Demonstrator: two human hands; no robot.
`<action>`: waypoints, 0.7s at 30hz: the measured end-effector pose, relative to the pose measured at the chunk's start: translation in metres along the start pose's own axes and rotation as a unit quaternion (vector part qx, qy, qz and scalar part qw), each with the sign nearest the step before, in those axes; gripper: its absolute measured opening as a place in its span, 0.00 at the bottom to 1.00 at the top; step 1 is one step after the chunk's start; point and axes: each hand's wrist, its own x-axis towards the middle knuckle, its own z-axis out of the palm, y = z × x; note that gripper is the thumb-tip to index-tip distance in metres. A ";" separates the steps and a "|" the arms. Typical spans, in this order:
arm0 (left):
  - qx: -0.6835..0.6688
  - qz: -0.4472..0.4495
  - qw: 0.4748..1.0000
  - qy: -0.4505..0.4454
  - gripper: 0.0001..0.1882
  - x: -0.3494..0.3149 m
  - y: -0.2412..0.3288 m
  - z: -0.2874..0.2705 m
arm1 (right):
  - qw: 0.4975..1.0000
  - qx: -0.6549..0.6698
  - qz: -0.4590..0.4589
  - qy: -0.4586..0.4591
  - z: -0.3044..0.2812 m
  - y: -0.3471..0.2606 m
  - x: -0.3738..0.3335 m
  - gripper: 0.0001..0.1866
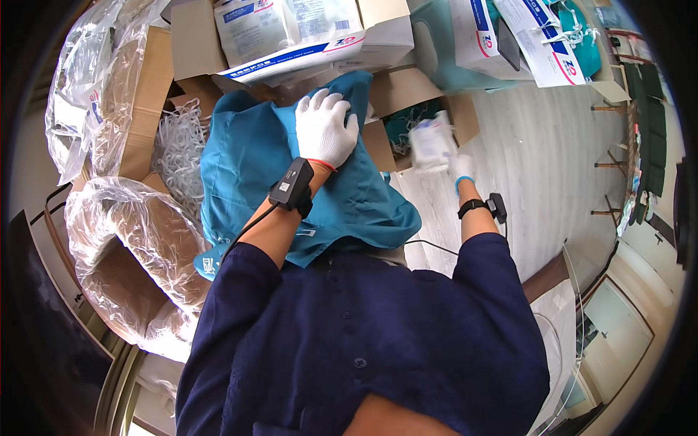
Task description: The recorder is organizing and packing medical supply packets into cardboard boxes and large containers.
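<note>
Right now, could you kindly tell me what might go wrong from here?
The packet, apparently held only by its edge in the right hand, might slip and land outside the carton beside it. The blue cloth, lying loosely under the left hand, could slide. The white straps heaped beside the cloth might snag on it.

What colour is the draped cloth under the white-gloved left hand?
The draped cloth is teal blue; the head view shows it best.
</note>
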 end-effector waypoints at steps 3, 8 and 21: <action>-0.001 0.003 1.000 0.000 0.10 0.002 0.002 0.001 | 0.985 0.160 0.057 0.017 -0.004 0.029 -0.004 0.23; 0.000 0.002 1.000 -0.002 0.11 -0.003 -0.002 0.000 | 0.797 0.573 0.174 -0.082 -0.010 0.048 -0.052 0.22; 0.017 0.059 0.998 -0.010 0.16 -0.012 0.010 -0.003 | 0.583 0.767 -0.078 -0.257 -0.021 0.045 -0.155 0.16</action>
